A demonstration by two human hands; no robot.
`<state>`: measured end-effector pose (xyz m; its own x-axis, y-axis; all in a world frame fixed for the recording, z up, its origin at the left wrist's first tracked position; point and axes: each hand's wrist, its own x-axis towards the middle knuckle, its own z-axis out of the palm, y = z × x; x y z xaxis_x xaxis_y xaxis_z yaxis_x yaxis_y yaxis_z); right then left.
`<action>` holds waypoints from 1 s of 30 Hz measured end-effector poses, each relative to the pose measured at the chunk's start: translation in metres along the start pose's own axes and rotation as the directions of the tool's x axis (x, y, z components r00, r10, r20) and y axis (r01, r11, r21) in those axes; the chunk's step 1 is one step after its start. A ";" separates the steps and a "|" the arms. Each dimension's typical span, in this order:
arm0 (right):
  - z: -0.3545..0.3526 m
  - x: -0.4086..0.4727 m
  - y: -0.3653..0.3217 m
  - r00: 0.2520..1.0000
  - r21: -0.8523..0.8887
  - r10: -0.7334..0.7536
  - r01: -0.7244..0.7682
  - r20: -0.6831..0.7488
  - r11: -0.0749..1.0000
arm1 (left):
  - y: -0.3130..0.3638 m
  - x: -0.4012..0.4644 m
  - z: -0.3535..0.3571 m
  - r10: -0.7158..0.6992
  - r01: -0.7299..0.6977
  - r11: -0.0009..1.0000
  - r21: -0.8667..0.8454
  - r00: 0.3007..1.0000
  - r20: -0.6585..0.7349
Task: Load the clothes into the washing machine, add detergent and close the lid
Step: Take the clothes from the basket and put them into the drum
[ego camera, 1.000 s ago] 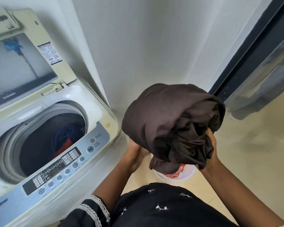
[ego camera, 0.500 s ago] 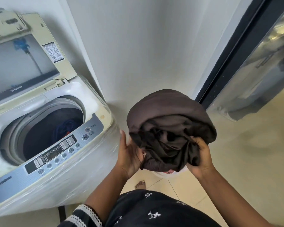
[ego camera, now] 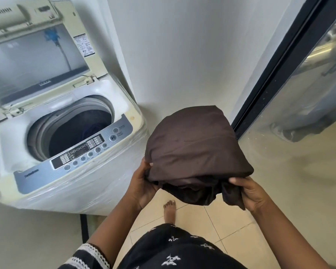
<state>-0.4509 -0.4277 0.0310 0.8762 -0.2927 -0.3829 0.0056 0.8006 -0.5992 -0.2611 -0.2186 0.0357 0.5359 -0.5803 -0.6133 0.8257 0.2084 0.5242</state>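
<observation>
At the far left we see the top-loading washing machine (ego camera: pixel 70 152), its lid (ego camera: pixel 37 61) standing upright against the wall and its drum (ego camera: pixel 80 129) open, with dark and blue fabric lying inside. A grey control panel (ego camera: pixel 80 154) runs along its front edge. Just right of the machine our left hand (ego camera: pixel 144 186) grips the lower left edge of a bundled dark brown garment (ego camera: pixel 196 150), thumb pressed on top and fingers curled underneath. We hold the bundle in the air above the tiled floor (ego camera: pixel 217 222), beside the machine and not over the drum. Below it a bare foot (ego camera: pixel 169 210) rests on the tiles. Our right hand (ego camera: pixel 253 195) pinches the garment's lower right folds, thumb over the cloth. Farther right stands a black-framed glass door (ego camera: pixel 279 70).
</observation>
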 end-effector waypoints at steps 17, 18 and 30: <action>0.112 0.107 0.023 0.975 -0.230 0.202 -0.217 -0.088 0.949 | 0.056 -0.040 -0.078 0.393 -0.406 0.912 -0.054 0.904 -0.170; 0.122 0.118 0.023 0.975 -0.243 0.202 -0.219 -0.091 0.945 | 0.064 -0.039 -0.081 0.408 -0.425 0.903 -0.061 0.894 -0.185; 0.256 0.277 0.069 0.973 -0.422 0.224 -0.178 0.061 0.889 | 0.211 0.000 -0.155 0.539 -0.571 0.820 -0.035 0.792 -0.285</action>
<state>-0.0846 -0.3196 0.0640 0.8828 -0.0737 -0.4639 -0.3548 0.5428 -0.7612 -0.0593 -0.0528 0.0552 0.9200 -0.1229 -0.3721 0.3779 0.5295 0.7595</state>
